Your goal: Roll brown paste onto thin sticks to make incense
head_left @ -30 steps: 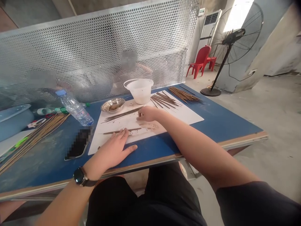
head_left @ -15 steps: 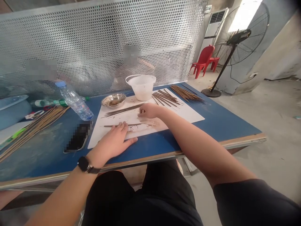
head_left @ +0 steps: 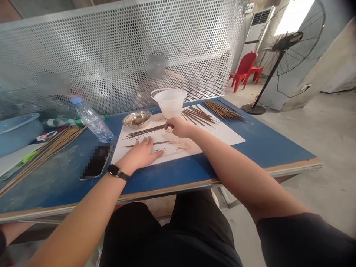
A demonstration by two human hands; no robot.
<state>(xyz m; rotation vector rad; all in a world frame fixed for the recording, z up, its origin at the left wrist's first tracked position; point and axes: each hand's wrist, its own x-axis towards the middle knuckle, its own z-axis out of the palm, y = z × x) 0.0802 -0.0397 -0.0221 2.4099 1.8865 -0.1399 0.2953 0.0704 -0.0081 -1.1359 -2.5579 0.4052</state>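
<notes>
My left hand (head_left: 140,152) lies flat with spread fingers on a white paper sheet (head_left: 219,135), across a thin brown stick (head_left: 147,144). My right hand (head_left: 179,127) rests with curled fingers at the end of a small bunch of dark thin sticks (head_left: 144,131); I cannot tell if it grips them. More dark sticks (head_left: 198,117) lie fanned on the sheet's far side. Brown crumbs and dust (head_left: 182,147) are scattered on the paper. A bundle of brown sticks (head_left: 222,110) lies on the blue table (head_left: 244,150) beyond the sheet.
A white plastic pail (head_left: 169,103), a steel bowl (head_left: 137,119), a water bottle (head_left: 93,122), a phone (head_left: 97,161), long bamboo sticks (head_left: 47,155) and a blue basin (head_left: 16,131) stand around. A perforated metal screen (head_left: 125,55) rises behind the table, with a person faintly behind it.
My left hand has slid farther up the sheet, away from me. My right hand has barely moved, and the whole view has shifted slightly.
</notes>
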